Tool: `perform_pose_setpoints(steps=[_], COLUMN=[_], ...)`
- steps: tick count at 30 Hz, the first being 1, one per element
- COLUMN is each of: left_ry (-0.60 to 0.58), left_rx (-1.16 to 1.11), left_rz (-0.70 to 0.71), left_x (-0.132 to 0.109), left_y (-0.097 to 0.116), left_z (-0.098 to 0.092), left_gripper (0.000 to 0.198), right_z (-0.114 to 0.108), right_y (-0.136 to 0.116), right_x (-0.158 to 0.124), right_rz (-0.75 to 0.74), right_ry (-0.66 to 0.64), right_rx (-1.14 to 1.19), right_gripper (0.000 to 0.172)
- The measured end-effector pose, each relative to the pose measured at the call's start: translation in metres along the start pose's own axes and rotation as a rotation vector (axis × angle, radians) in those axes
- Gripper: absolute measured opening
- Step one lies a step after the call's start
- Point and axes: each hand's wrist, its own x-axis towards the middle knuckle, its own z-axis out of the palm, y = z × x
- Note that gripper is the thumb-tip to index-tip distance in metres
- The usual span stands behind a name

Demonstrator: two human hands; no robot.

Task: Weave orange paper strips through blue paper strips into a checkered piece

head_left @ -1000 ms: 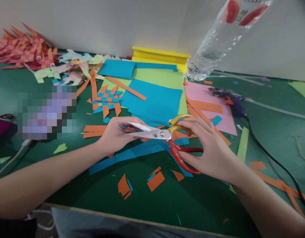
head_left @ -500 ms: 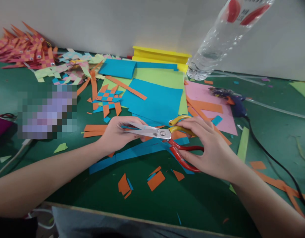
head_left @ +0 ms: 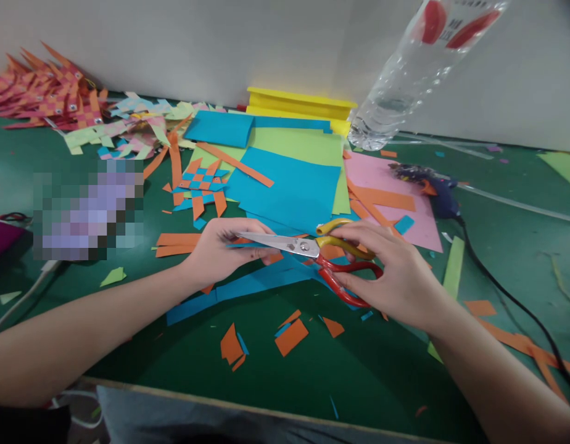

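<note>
My right hand (head_left: 396, 277) grips scissors (head_left: 308, 250) with one yellow and one red handle; the steel blades are closed and point left. My left hand (head_left: 220, 250) pinches a small piece of blue and orange paper strips (head_left: 241, 243) right at the blade tips. Both hands hover over a green table (head_left: 368, 376). Long blue strips (head_left: 248, 285) lie just under the scissors. Cut orange and blue scraps (head_left: 292, 336) lie in front of my hands.
Blue, green and pink paper sheets (head_left: 294, 185) lie behind my hands, with a woven blue-orange piece (head_left: 202, 183). Woven paper shapes (head_left: 53, 98) pile at the far left. A clear plastic bottle (head_left: 405, 74) and a glue gun (head_left: 433, 185) with black cord are at the right.
The scissor blades have closed and the handles came together. A small blue scrap now lies on the table below my right hand. My left hand stayed in place.
</note>
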Motion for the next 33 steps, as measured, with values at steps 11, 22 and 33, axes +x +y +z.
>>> perform_pose_setpoints(steps=[11, 22, 33], left_ry=[0.096, 0.171, 0.297], left_rx=[0.064, 0.311, 0.189], left_rz=[-0.055, -0.065, -0.13], left_x=[0.002, 0.005, 0.006], left_y=[0.002, 0.002, 0.003], left_z=[-0.001, -0.008, -0.002], left_gripper=[0.003, 0.031, 0.012], right_z=[-0.008, -0.003, 0.015], right_y=[0.029, 0.054, -0.007], right_x=[0.008, 0.011, 0.0], right_rz=[0.298, 0.307, -0.052], right_ry=[0.247, 0.259, 0.078], right_rx=[0.048, -0.367, 0.004], right_gripper=[0.035, 0.042, 0.024])
